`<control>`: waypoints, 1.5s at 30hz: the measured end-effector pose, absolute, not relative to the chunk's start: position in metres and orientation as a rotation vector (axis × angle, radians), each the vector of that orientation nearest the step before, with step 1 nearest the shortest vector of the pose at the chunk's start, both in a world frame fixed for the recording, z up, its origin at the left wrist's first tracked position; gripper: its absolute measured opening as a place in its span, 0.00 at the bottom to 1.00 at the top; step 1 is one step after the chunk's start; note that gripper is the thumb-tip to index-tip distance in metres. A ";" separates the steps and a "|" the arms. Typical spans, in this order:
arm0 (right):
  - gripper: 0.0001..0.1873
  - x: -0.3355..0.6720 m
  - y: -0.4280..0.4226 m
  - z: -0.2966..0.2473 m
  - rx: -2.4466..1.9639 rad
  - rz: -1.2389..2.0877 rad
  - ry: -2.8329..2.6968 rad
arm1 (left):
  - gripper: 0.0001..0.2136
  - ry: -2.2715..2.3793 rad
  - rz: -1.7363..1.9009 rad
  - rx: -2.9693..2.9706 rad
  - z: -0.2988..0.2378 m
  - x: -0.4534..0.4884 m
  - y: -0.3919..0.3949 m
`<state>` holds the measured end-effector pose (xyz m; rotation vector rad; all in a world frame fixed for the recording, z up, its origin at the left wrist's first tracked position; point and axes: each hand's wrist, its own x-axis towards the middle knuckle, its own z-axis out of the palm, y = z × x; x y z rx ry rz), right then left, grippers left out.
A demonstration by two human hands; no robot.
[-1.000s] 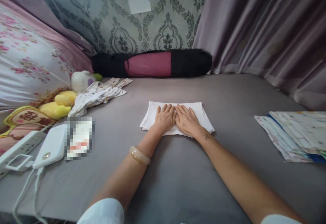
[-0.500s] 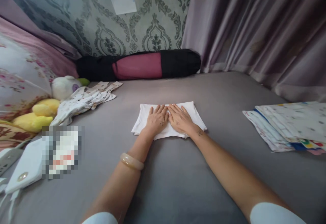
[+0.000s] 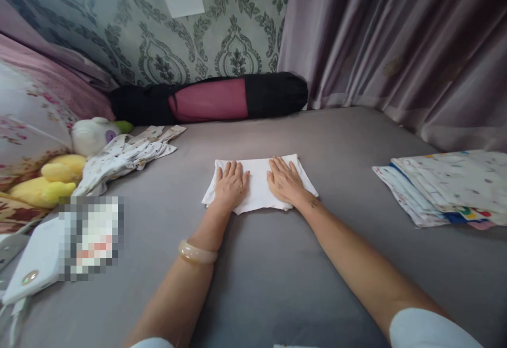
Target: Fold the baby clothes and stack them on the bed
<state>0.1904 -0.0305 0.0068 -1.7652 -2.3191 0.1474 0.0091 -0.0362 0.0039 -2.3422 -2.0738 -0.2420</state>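
Note:
A folded white cloth garment (image 3: 258, 181) lies flat on the grey bed sheet (image 3: 253, 284) in front of me. My left hand (image 3: 231, 185) rests palm down on its left half, fingers stretched out and slightly apart. On the right half, my right hand (image 3: 285, 180) also lies flat with its fingers extended. A strip of bare white fabric shows between the two hands. Neither hand grips the cloth. A pale bangle (image 3: 198, 253) circles my left forearm.
Folded patterned cloths (image 3: 447, 187) are stacked at the right. To the left lie a crumpled printed garment (image 3: 122, 155), yellow plush toys (image 3: 59, 179) and a white power bank (image 3: 39, 258) with cables. A black and red long bag (image 3: 209, 99) lies against the wall.
Both hands have slid apart over the cloth, from nearly touching at its middle to its left and right sides. The view has shifted slightly.

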 end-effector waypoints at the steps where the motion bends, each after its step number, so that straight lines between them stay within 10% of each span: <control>1: 0.31 0.190 -0.030 0.006 -1.764 0.145 -2.325 | 0.27 -2.078 -0.237 -2.343 0.004 0.009 -0.036; 45: 0.32 0.205 -0.030 0.020 -1.962 0.014 -2.214 | 0.28 -2.153 -0.483 -2.057 0.010 -0.005 -0.036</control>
